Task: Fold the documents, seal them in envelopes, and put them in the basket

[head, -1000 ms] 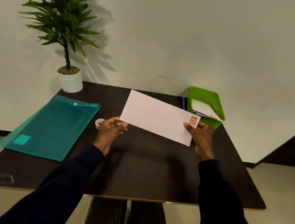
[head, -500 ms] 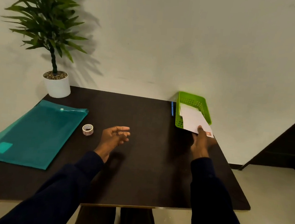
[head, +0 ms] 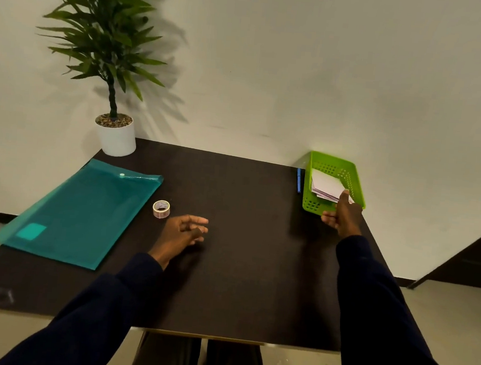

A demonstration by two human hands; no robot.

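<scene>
**Envelopes in the basket, both hands holding nothing**

Your right hand [head: 342, 217] has its fingers straight. The forefinger tip touches the near corner of the envelopes [head: 326, 187], and the thumb stands apart outside the rim, gripping nothing. The envelopes lie stacked inside the green basket [head: 337, 164], at two o'clock on the table [head: 239, 284]. A blue pen [head: 299, 180] lies just beside the basket, at its nine o'clock. Your left hand [head: 182, 232] is over mid-table with its fingers loose and empty. The tape roll [head: 161, 209] sits near it at eleven o'clock, and the teal folder [head: 85, 212] lies beyond at nine.
</scene>
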